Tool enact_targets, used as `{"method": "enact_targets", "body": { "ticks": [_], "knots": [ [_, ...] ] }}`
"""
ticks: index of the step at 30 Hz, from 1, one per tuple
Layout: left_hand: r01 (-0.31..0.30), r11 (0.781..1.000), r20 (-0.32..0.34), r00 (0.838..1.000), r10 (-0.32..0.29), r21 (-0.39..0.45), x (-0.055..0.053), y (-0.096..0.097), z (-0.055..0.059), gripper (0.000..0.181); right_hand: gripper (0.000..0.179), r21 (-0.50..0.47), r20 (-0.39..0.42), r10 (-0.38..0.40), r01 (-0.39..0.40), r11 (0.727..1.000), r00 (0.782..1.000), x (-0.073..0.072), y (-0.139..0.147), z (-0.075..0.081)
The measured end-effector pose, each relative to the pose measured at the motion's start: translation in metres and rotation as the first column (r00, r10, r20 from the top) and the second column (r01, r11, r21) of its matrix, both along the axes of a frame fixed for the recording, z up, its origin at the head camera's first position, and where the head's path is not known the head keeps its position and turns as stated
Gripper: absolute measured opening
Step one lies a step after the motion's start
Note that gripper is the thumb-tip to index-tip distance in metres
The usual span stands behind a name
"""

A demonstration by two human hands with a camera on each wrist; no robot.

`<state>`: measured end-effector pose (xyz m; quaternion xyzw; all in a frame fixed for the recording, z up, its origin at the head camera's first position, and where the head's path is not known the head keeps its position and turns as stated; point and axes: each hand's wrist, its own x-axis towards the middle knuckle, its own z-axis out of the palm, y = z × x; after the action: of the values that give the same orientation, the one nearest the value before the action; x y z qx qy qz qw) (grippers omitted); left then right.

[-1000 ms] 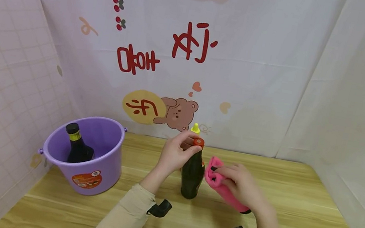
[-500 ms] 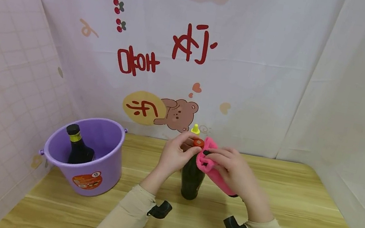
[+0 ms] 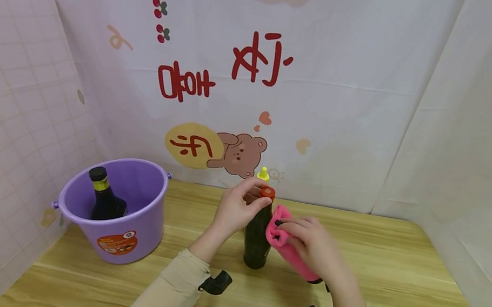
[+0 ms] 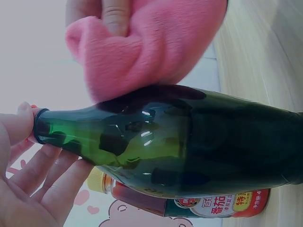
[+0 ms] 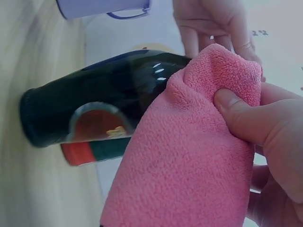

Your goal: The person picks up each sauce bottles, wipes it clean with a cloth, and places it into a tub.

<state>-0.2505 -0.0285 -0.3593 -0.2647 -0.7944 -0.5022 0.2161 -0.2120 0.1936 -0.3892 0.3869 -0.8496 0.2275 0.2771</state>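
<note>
A dark green glass bottle with a red cap stands on the table. My left hand grips it at the cap and neck, fingers behind and thumb in front. In my right hand a folded pink cloth is pinched, thumb on top. The cloth lies against the right side of the bottle's shoulder, as the left wrist view shows. Behind the green bottle is a squeeze bottle of red sauce with a yellow cap, mostly hidden in the head view.
To the left stands a purple bucket. A dark bottle with a black cap leans inside it. The wooden table reaches back to a printed white cloth backdrop.
From the right, my right hand brought the pink cloth up to the bottle's neck, then slid it down to the shoulder. My left hand keeps its hold on the cap.
</note>
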Motion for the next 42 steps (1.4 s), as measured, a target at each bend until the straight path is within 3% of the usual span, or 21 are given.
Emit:
{"method": "enact_targets", "body": {
  "ticks": [16, 26, 35, 42],
  "knots": [
    [-0.023, 1.000, 0.004, 1.000, 0.023, -0.004, 0.001, 0.002, 0.001, 0.030, 0.034, -0.005, -0.021, 0.023, -0.023, 1.000, 1.000, 0.004, 0.007, -0.040],
    [-0.024, 1.000, -0.001, 1.000, 0.024, 0.006, 0.000, 0.003, 0.000, 0.032, 0.028, 0.077, 0.072, 0.054, -0.060, 0.995, 0.996, -0.003, 0.004, -0.064],
    [-0.024, 1.000, -0.006, 1.000, 0.024, 0.012, 0.000, 0.003, -0.001, 0.032, 0.023, 0.166, 0.173, 0.003, -0.032, 0.986, 0.985, -0.004, -0.004, -0.068],
    [0.020, 1.000, 0.053, 0.998, -0.019, -0.018, -0.001, -0.004, 0.004, 0.029, 0.021, 0.197, 0.227, -0.018, -0.027, 0.980, 0.974, 0.000, -0.007, -0.065]
  ]
}}
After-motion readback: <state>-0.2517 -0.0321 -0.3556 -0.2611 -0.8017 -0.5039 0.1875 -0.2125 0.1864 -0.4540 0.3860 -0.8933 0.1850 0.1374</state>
